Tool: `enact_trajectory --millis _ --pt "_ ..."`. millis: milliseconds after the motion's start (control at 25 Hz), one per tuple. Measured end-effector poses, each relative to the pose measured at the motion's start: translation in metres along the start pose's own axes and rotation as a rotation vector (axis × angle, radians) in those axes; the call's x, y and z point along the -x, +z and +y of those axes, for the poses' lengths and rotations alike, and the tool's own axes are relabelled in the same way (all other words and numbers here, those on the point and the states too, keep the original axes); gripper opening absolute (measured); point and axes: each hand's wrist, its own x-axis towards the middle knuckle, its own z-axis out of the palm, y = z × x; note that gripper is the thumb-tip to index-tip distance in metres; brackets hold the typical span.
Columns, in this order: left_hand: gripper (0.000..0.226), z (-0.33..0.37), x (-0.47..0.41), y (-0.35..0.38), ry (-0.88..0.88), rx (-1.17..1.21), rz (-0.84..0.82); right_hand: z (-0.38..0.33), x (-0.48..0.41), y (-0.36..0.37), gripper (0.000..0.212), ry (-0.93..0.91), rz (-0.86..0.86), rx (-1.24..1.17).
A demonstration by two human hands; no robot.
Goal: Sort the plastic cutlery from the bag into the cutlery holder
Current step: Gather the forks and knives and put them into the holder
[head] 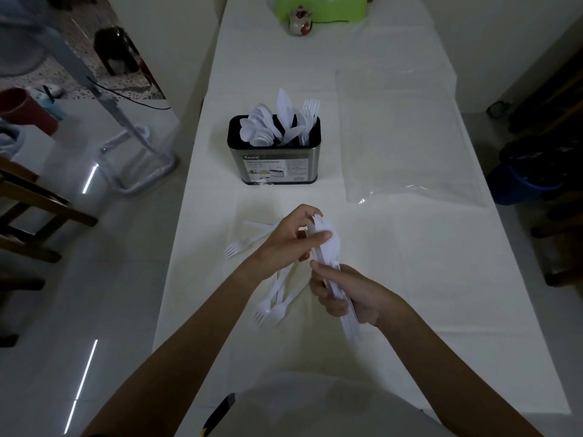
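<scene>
A bundle of white plastic cutlery (328,244) is held upright-tilted over the table's near middle. My right hand (345,293) grips the bundle's handles. My left hand (291,239) pinches the top ends, thumb across them. Loose white forks (271,307) lie on the tablecloth below my hands, and another fork (235,247) lies to the left. The black and steel cutlery holder (274,160) stands further back, with spoons at its left, knives in the middle and forks at its right. The clear plastic bag (400,137) lies flat to the right of the holder.
The long table (410,279) has a white cloth. A green container (321,7) and a small ceramic jar (301,22) stand at the far end. Wooden chairs (31,209) stand left, a dark bin (536,171) right, a metal stand (135,146) on the floor.
</scene>
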Motion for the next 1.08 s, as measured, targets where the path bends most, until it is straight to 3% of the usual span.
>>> enact_trajectory --millis 120,200,280,320,440,560,680,840,960,1080 --pt "0.015 -0.004 -0.004 -0.005 0.003 0.027 0.108 0.0 -0.001 0.003 0.016 -0.166 0.188 0.196" --pt "0.014 -0.009 -0.005 -0.011 -0.004 0.017 0.147 0.001 -0.002 0.005 0.018 -0.22 0.321 0.442" --pt "0.014 -0.013 -0.006 -0.013 -0.013 0.014 0.134 0.002 -0.003 0.006 0.015 -0.264 0.346 0.548" --pt "0.015 -0.013 -0.005 -0.013 -0.006 0.02 0.117 0.001 -0.003 0.006 0.011 -0.285 0.329 0.532" --pt "0.029 -0.007 -0.001 -0.011 0.026 0.066 0.063 -0.004 -0.002 0.008 0.027 -0.25 0.312 0.482" --pt "0.016 -0.003 -0.004 -0.009 0.062 0.021 0.069 -0.006 -0.003 0.006 0.033 -0.185 0.299 0.5" --pt "0.01 -0.001 -0.008 -0.011 0.018 0.008 0.139 -0.008 -0.006 0.005 0.025 -0.158 0.273 0.519" --pt "0.012 -0.005 -0.011 -0.016 0.062 -0.107 0.179 -0.008 -0.009 0.002 0.028 -0.203 0.203 0.32" --pt "0.015 -0.003 -0.012 -0.02 0.141 -0.187 0.119 -0.001 -0.009 0.003 0.024 -0.244 0.144 0.214" --pt "0.037 0.003 -0.011 -0.022 0.08 0.102 0.06 -0.003 -0.009 0.002 0.024 -0.219 0.065 0.063"
